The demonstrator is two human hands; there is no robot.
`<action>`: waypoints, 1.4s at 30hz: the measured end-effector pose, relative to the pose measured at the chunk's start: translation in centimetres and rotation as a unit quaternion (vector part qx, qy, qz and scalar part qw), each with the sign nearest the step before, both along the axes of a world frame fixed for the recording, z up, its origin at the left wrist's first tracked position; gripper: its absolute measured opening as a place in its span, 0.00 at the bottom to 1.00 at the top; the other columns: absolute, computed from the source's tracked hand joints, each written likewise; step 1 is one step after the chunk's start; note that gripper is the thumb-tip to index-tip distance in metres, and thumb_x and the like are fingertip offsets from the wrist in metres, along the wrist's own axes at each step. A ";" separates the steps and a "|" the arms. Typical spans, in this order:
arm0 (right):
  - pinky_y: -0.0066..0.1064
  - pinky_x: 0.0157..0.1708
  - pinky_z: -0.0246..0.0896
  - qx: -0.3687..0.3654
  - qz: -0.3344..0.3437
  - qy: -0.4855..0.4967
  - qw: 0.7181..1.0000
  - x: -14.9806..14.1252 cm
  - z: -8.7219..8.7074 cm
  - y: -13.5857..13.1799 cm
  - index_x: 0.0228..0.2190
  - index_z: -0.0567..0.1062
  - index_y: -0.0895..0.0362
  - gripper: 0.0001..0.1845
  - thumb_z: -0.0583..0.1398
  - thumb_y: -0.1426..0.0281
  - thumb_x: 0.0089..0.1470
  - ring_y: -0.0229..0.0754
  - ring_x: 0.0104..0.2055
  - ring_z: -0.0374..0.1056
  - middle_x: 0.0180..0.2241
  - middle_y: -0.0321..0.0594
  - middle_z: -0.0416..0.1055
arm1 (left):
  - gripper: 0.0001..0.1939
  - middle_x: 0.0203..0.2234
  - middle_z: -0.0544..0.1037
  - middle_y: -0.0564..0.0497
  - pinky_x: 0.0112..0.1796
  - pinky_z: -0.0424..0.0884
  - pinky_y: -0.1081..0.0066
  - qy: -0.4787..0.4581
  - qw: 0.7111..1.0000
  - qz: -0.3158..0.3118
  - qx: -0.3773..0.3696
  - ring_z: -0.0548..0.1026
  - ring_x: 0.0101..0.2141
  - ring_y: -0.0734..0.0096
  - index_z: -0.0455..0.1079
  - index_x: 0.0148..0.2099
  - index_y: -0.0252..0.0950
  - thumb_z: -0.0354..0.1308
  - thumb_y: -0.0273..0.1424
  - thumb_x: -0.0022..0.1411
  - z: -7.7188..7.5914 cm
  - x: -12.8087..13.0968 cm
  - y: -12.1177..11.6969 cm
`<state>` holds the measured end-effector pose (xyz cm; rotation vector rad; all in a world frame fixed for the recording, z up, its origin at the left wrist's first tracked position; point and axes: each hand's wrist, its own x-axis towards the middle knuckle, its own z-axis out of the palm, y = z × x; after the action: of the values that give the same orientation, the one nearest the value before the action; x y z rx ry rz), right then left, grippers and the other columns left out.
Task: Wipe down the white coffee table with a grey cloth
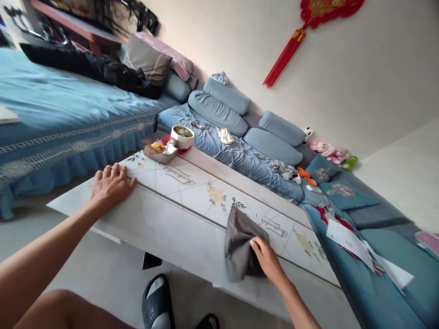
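White marble-print surface (185, 219) under me: left grip (109, 187) open flat at nine o'clock, right grip (265, 260) clutching a crumpled grey cloth (240, 246) at four.

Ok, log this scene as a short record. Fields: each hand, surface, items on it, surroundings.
left hand: open, fingers spread on the table edge
right hand: on a grey cloth
surface: patterned white table
items on it: potted succulent in a white bowl; shallow tray with food
surroundings: bed with a blue cover; blue bolster cushions; red hanging knot on the wall
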<state>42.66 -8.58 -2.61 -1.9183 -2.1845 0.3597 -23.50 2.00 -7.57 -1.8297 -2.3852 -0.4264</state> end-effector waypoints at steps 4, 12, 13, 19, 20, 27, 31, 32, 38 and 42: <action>0.44 0.54 0.71 0.043 -0.089 -0.217 0.971 -6.7 0.4 8.4 0.48 0.78 0.58 0.17 0.57 0.59 0.80 0.60 0.55 0.79 0.49 0.60 0.82 | 0.44 0.78 0.62 0.22 0.71 0.56 0.37 -0.012 1.000 0.004 0.002 0.60 0.74 0.29 0.63 0.78 0.19 0.39 0.51 0.79 0.0 0.1 0.0; 0.42 0.64 0.64 0.106 0.106 -0.188 0.971 -27.1 0.7 13.0 0.54 0.79 0.53 0.11 0.61 0.62 0.79 0.52 0.59 0.74 0.56 0.48 0.78 | 0.44 0.79 0.62 0.25 0.72 0.57 0.42 -0.009 1.000 0.006 -0.013 0.60 0.76 0.34 0.63 0.79 0.23 0.39 0.52 0.80 0.1 -0.3 -0.1; 0.43 0.66 0.63 0.114 0.148 -0.183 0.965 -27.4 0.3 11.1 0.53 0.79 0.52 0.10 0.62 0.62 0.79 0.52 0.59 0.73 0.54 0.46 0.79 | 0.44 0.79 0.63 0.25 0.72 0.57 0.42 -0.010 1.000 0.004 -0.009 0.60 0.76 0.34 0.63 0.79 0.22 0.39 0.52 0.80 0.0 -0.3 -0.1; 0.43 0.48 0.71 0.085 0.127 -0.225 0.962 -9.7 -3.4 0.2 0.40 0.78 0.50 0.14 0.55 0.73 0.75 0.53 0.47 0.78 0.43 0.44 0.79 | 0.44 0.80 0.60 0.24 0.74 0.52 0.38 -0.015 1.000 0.000 -0.003 0.56 0.77 0.31 0.62 0.79 0.21 0.39 0.51 0.80 -0.6 0.0 -0.2; 0.42 0.45 0.72 0.052 0.074 -0.255 0.963 -5.2 -3.2 -0.1 0.38 0.79 0.50 0.16 0.53 0.73 0.75 0.53 0.46 0.79 0.42 0.45 0.79 | 0.44 0.80 0.60 0.23 0.74 0.52 0.37 -0.014 1.000 0.001 -0.001 0.56 0.77 0.30 0.62 0.80 0.20 0.39 0.51 0.80 -0.7 0.0 -0.2; 0.44 0.38 0.72 -0.031 -0.312 -0.287 0.905 4.4 3.8 11.6 0.55 0.81 0.66 0.30 0.44 0.64 0.81 0.61 0.44 0.83 0.50 0.72 0.79 | 0.44 0.81 0.58 0.24 0.75 0.50 0.38 -0.012 1.000 0.016 -0.006 0.56 0.78 0.30 0.61 0.81 0.21 0.39 0.51 0.80 -0.9 0.3 0.0; 0.44 0.39 0.71 -0.018 -0.272 -0.244 0.931 -6.6 5.4 20.3 0.62 0.75 0.76 0.35 0.42 0.62 0.82 0.62 0.46 0.83 0.52 0.81 0.75 | 0.43 0.81 0.60 0.28 0.75 0.50 0.40 -0.048 0.999 0.024 -0.005 0.57 0.79 0.33 0.62 0.82 0.27 0.42 0.51 0.78 -0.3 0.4 -0.1; 0.42 0.41 0.71 -0.007 -0.228 -0.230 0.946 -10.3 5.3 21.3 0.64 0.74 0.75 0.34 0.43 0.61 0.83 0.60 0.47 0.82 0.55 0.78 0.75 | 0.43 0.81 0.61 0.29 0.75 0.51 0.40 -0.055 0.998 0.026 -0.002 0.57 0.79 0.33 0.62 0.82 0.29 0.43 0.50 0.78 -0.1 0.4 -0.1; 0.31 0.53 0.68 0.053 0.133 -0.139 0.980 -30.1 0.8 13.6 0.58 0.79 0.50 0.21 0.55 0.51 0.83 0.43 0.53 0.77 0.59 0.43 0.74 | 0.43 0.80 0.63 0.29 0.75 0.52 0.42 -0.050 0.998 0.024 -0.007 0.58 0.78 0.35 0.64 0.81 0.28 0.43 0.50 0.78 0.8 0.3 -0.5; 0.38 0.54 0.73 0.113 0.290 -0.079 0.947 -25.8 -4.0 3.4 0.46 0.79 0.49 0.12 0.59 0.58 0.80 0.50 0.51 0.77 0.50 0.43 0.76 | 0.43 0.80 0.62 0.29 0.75 0.53 0.41 -0.049 0.999 0.014 -0.004 0.58 0.78 0.34 0.64 0.81 0.26 0.42 0.50 0.77 0.5 0.1 -0.5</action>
<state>16.83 -5.14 -6.56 -1.1932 -2.7326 0.0313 -23.44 1.51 -7.10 -1.8164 -2.4758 -0.5176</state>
